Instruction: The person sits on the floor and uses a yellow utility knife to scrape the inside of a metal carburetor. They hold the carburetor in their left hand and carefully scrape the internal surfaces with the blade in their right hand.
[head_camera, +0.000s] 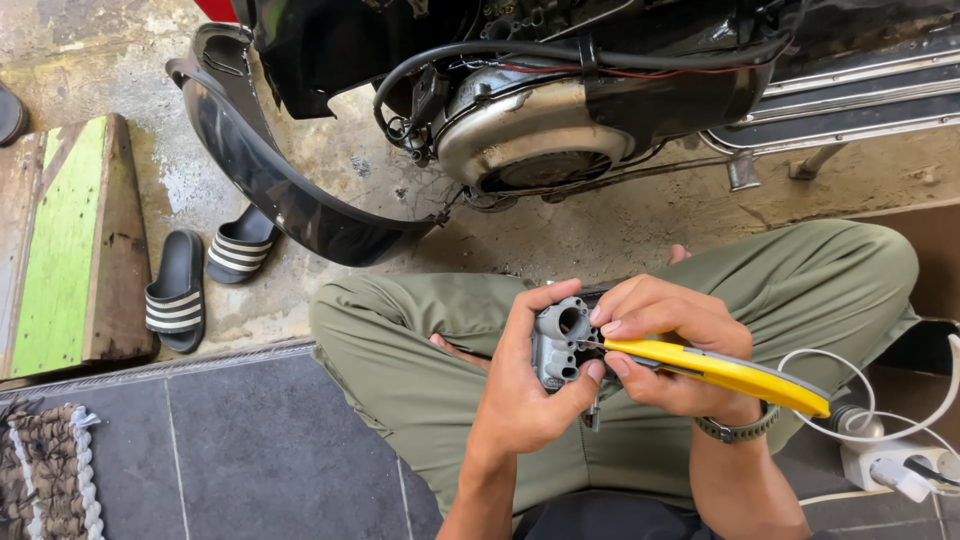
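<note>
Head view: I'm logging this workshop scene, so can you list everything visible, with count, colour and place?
Metal carburettor-like part: one, grey, held over the lap.
Utility knife: one, yellow, tip at the grey part.
Scooter engine: one, silver and black, top centre.
Curved body panel: one, black, on the concrete floor.
Sandals: two, black with white stripes, left.
Wooden block: one, green-painted, far left.
Woven mat: one, brown and white, bottom left.
Power adapter with cables: one, white, bottom right.
Wristwatch: one, grey, right wrist.
Trousers: olive green.
Left hand: holds the grey part.
Right hand: holds the knife.

Even soft daylight, sharp focus; glare on chrome engine cover (530, 135); slight wide-angle edge bend.
</note>
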